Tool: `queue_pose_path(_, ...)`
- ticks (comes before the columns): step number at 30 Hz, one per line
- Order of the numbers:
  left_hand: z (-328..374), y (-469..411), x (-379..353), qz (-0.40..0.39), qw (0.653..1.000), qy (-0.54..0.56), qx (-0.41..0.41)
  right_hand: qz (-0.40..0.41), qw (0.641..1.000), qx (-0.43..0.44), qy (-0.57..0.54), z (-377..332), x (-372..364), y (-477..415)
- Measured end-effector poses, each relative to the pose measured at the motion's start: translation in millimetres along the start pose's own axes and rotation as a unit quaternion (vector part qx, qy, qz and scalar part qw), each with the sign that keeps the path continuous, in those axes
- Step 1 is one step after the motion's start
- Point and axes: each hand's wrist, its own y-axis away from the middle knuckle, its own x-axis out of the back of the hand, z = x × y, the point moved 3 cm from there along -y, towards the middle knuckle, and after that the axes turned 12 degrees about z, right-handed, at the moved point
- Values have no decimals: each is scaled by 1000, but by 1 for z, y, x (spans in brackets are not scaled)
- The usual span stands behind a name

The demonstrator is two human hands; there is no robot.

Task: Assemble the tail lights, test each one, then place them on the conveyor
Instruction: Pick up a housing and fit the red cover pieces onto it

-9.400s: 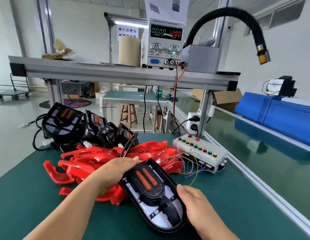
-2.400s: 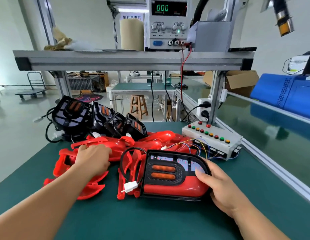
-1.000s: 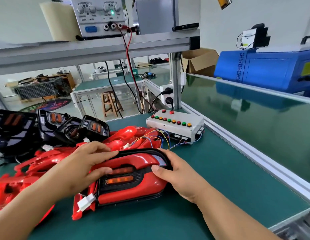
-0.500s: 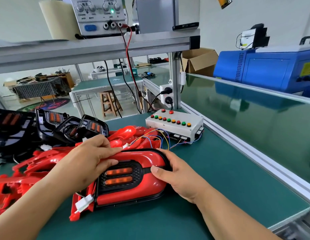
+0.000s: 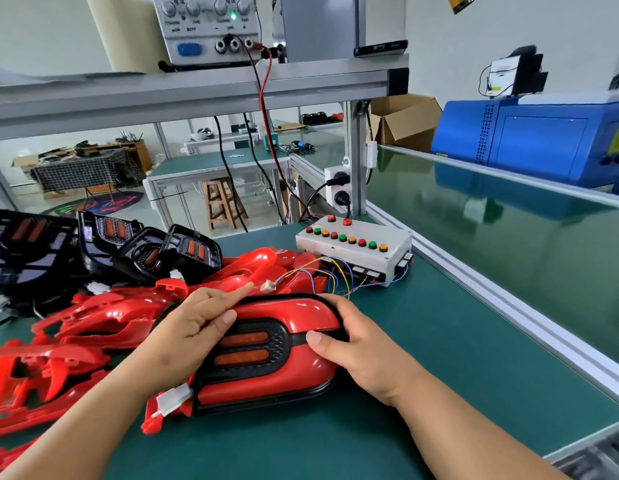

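Tail light (image 5: 277, 368): assembled, red cover on black housing, lying face-up on the green bench mat (image 5: 439, 358) straight in front of me, between my two hands.

Half a second ago my left hand (image 5: 187, 334) had its fingers bunched over the lamp's upper left corner. Now the forefinger is stretched out flat past the lamp's back edge, its tip just short of the small white connector (image 5: 267, 286) on the coloured wires. The lamp has not shifted on the mat, and my right hand's grip is unchanged.

Left hand: lies loosely spread on the lamp's upper left part, thumb resting on the edge of the black insert, nothing closed in it.

Right hand (image 5: 363, 351): wrapped round the lamp's right end, thumb on the red front face, fingers curled over the top and far side.

The lamp's own white plug (image 5: 173, 398) sticks out at its lower left, under my left wrist.

Behind and left of the lamp: a heap of loose red covers (image 5: 93, 320), then a row of black housings (image 5: 155, 251) leaning on each other.

Behind and right: the white test box (image 5: 353, 251) with its row of coloured buttons, the coloured wires running from it.

Right of the bench, past an aluminium rail, runs the glossy green conveyor (image 5: 509, 254).

Overhead shelf carries the power supply (image 5: 207, 29), green lamp lit.
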Motion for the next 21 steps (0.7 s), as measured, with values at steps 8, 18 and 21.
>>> queue_pose_path(8,-2,10,-3,90,985,128,71,87,994,-42,-51,5,-4,-9)
queue_pose_path(18,-2,17,-14,81,861,445,231,132,991,6,-10,-3,-4,-9)
queue_pose_path(21,1,18,-14,80,853,458,235,124,992,1,-14,-3,-5,-9)
